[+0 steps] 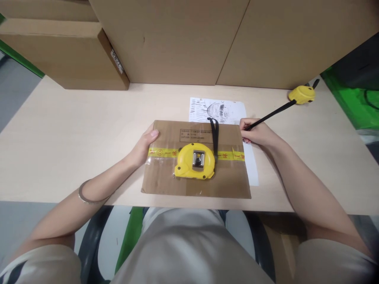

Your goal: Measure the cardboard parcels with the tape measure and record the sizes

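A flat brown cardboard box (166, 181) with a yellow printed tape band is in front of me. On top of it lies a yellow tape measure (185, 161), its metal clip facing up and its black wrist strap (215, 136) stretching toward the far edge. My left hand (146, 142) grips the box's left edge, thumb on top and fingers hidden beneath. At the far right corner of the box, my right hand (256, 132) is closed around a black strap (274, 114). That strap runs straight to a second yellow tape measure (302, 95) at the table's back right.
A paper sheet (237, 110) with dark pen marks lies partly under the box on the pale table (74, 157). Large cardboard panels (183, 43) stand along the back edge, with another carton (68, 59) at the back left. A chair armrest (91, 244) is below the table edge.
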`<move>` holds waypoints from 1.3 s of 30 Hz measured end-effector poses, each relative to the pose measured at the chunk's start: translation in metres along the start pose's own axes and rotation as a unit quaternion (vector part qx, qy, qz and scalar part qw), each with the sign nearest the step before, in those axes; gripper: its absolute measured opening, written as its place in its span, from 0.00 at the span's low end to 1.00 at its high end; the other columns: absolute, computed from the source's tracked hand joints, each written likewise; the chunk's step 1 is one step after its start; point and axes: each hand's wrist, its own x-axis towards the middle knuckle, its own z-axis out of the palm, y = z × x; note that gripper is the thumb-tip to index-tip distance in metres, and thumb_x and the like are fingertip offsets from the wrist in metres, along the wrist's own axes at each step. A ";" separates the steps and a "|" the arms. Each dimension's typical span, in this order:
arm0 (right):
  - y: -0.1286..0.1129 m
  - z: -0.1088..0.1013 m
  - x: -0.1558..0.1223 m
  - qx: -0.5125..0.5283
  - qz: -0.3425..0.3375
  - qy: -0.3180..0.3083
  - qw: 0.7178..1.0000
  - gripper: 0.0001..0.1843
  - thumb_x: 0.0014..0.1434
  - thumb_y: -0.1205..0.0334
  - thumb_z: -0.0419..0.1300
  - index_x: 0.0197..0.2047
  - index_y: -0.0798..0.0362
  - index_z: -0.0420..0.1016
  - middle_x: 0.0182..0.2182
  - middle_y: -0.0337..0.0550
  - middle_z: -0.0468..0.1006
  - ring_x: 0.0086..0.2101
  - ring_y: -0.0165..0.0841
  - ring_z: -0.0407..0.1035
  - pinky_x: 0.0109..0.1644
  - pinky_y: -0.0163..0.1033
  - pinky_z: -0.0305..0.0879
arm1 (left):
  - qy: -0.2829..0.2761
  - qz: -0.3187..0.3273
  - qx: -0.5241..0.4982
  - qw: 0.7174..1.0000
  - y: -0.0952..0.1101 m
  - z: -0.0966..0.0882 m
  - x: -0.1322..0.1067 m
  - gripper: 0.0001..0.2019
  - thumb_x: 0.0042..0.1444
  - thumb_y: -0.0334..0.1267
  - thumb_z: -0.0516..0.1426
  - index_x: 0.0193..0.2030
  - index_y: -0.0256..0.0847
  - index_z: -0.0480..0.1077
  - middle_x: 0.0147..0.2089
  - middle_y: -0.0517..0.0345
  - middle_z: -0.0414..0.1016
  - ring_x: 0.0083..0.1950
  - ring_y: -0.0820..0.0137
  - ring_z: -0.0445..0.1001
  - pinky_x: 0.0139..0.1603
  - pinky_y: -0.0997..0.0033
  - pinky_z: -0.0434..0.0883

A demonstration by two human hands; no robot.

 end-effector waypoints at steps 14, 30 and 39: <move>-0.003 -0.005 -0.002 -0.007 0.011 -0.007 1.000 0.21 0.45 0.57 0.76 0.21 0.50 0.66 0.16 0.36 0.69 0.17 0.25 0.62 0.20 0.34 0.58 | 0.021 0.010 0.025 0.999 -0.007 -0.007 0.003 0.25 0.59 0.59 0.61 0.52 0.41 0.74 0.51 0.45 0.83 0.63 0.45 0.77 0.61 0.49 0.78; -0.002 -0.005 0.001 -0.025 0.011 0.003 1.000 0.21 0.46 0.54 0.74 0.22 0.49 0.64 0.16 0.36 0.69 0.17 0.26 0.63 0.20 0.34 0.61 | 0.022 0.020 0.035 0.999 -0.003 -0.002 0.002 0.26 0.59 0.60 0.61 0.52 0.42 0.75 0.49 0.47 0.83 0.63 0.44 0.77 0.59 0.47 0.79; -0.011 -0.006 -0.006 -0.162 0.060 0.008 0.985 0.24 0.57 0.49 0.66 0.17 0.50 0.62 0.13 0.39 0.64 0.17 0.28 0.57 0.24 0.38 0.54 | 0.036 0.026 0.039 0.998 -0.005 -0.006 0.002 0.26 0.58 0.59 0.62 0.55 0.43 0.74 0.57 0.47 0.80 0.63 0.47 0.76 0.61 0.50 0.76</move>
